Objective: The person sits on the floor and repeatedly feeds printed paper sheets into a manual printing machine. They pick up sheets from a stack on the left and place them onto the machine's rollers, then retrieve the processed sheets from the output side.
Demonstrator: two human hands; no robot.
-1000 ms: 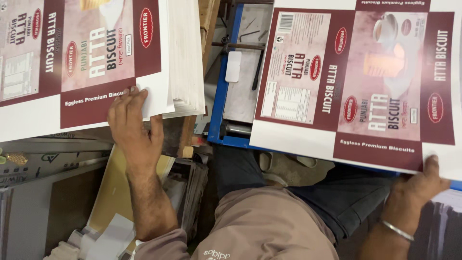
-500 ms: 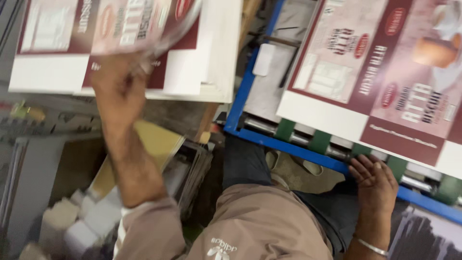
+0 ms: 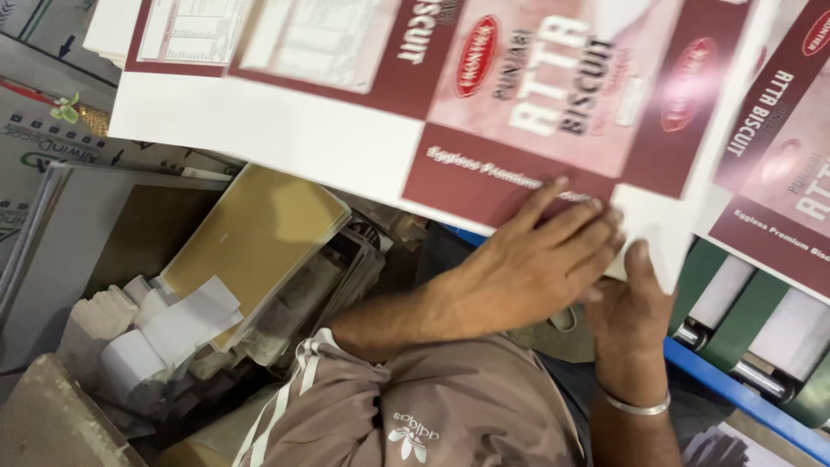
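A large printed carton sheet (image 3: 363, 112), white with maroon and pink panels, stretches across the top of the view. My left hand (image 3: 527, 255) lies flat on its lower edge, fingers spread over a maroon panel. My right hand (image 3: 635, 303), with a metal bangle at the wrist, grips the sheet's lower right corner from below, thumb on top. A second printed sheet (image 3: 791, 173) lies to the right on the machine.
Green and white rollers (image 3: 761, 320) sit in a blue machine frame (image 3: 735, 393) at the right. A yellow board (image 3: 251, 233) and white paper scraps (image 3: 173, 324) lie among clutter at the lower left. Grey sheets (image 3: 52, 225) lean at the far left.
My left hand has come down from the raised sheet and now lies flat on it. My right hand left the blue frame and took the sheet's corner. The view shifted left.
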